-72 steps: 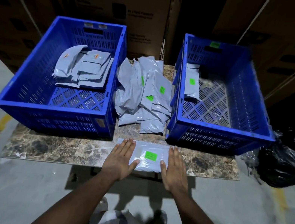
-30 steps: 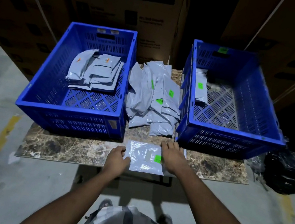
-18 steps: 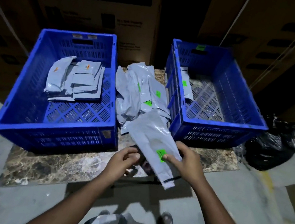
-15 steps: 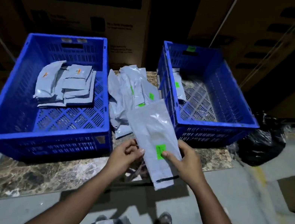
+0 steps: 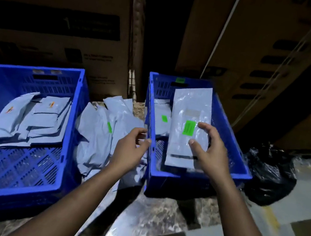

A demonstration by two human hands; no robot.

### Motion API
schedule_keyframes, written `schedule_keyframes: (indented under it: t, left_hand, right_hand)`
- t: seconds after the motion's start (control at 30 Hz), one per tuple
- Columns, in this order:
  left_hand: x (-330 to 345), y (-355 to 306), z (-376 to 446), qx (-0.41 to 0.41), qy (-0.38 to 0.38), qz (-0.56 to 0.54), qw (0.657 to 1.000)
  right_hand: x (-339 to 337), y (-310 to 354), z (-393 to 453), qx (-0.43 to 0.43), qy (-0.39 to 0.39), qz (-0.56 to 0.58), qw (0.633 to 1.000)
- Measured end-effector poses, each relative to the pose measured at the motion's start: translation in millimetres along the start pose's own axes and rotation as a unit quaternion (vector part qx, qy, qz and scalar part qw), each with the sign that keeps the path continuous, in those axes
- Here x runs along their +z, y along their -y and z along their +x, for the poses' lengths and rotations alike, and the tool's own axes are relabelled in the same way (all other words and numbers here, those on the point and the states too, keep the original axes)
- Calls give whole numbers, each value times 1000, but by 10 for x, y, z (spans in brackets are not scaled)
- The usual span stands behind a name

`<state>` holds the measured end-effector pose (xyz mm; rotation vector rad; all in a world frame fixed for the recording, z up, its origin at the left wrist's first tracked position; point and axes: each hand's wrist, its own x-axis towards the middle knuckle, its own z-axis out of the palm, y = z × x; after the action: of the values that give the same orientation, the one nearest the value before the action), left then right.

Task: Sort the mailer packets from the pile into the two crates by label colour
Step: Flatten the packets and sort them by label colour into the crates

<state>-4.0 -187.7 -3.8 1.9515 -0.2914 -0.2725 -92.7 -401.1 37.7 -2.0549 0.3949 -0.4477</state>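
The right hand (image 5: pixel 211 155) grips a grey packet (image 5: pixel 189 123) with a green label (image 5: pixel 189 127), thumb on its face, holding it above the right crate (image 5: pixel 241 170) on the right side of the surface (image 5: pixel 156 211). The left hand (image 5: pixel 131 149) hovers free with fingers loosely curled, beside that crate's left wall, over the pile (image 5: pixel 102 129) lying between the crates. Another green-labelled packet (image 5: pixel 160 118) lies inside the right crate. The left crate (image 5: pixel 61 174) holds packets with orange labels (image 5: pixel 32 115).
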Motion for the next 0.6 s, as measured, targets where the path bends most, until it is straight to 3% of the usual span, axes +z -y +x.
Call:
schedule_keyframes:
  t: [0.13,0.3,0.6]
  left_hand:
    - [308,-61,444,14,4,132,991]
    - [565,-40,678,27,-50,248,967]
    - [670,91,650,18,-100,245,964]
  right_hand:
    - [44,-350,1030,55,68,-85,993]
    - [600,-747,1934,101,142,-61,983]
    - [1242,-1242,2209,60,279,-254,924]
